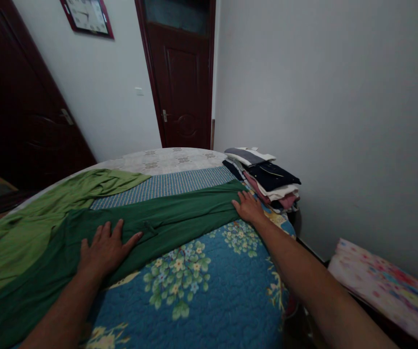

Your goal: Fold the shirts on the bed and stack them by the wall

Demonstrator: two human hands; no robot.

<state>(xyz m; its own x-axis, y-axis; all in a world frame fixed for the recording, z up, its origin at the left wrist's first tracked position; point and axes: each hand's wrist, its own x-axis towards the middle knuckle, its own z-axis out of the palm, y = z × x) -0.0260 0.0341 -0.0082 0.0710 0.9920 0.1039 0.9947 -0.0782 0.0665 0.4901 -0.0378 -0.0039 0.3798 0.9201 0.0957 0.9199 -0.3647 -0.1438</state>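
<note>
The green cloth (pixel 185 213) is lying lengthwise under the fingers of 2 hands, apparently laid out as 1 long strip, its tie (pixel 149 228) showing just right of the left thumb. The left hand (pixel 103 249) is resting palm down on it, fingers spreading wide and gripping nothing. The right hand (pixel 248 208) is resting at its right end, fingers slightly parted and lying flat, no grip showing. Just beyond and right of the right fingers, a pile (pixel 270 175) of folded clothes is standing; that share is looking done. The green cloth is lying unfolded along its length, and the lime cloth (pixel 30 228) is lying loose left of the left fingers, so these 2 are seemingly remaining.
</note>
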